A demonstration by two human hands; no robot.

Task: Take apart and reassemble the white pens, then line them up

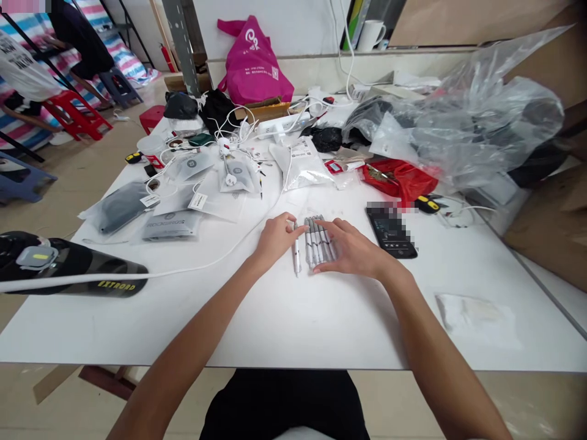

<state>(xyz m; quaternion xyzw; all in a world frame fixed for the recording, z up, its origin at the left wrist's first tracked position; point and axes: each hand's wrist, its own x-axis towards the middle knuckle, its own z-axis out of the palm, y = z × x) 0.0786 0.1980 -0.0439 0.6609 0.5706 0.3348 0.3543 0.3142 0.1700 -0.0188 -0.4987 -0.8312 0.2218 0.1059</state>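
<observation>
Where the surface (pixel 316 324) comes nearest the wearer, a translucent white packet (pixel 477 315) lies flat at the right. At the left, a black bottle marked EXTRORD (pixel 92 269) lies on its side, a white cable (pixel 215 260) passing across it.

Farther in, at centre, a single pen (pixel 297 256) lies parallel to, and just left of, a row of pens (pixel 315 244) set side by side, tips aligned; this spacing presumably makes each unit easy to separate. The left hand (pixel 273 238) is narrowed, thumb and forefinger at the single pen's upper end; whether they grip it cannot be told. The right hand (pixel 355 247) is spread wide about the row, thumb near the lower ends, fingers over the upper ends, probably to steady the pens against rolling.

A smartphone (pixel 389 231) lies face up beside the right hand, apparently positioned for viewing. Beyond are frosted pouches (pixel 172 226), a red bag (pixel 403 183) and, farthest, a magenta tote bag (pixel 257 67).
</observation>
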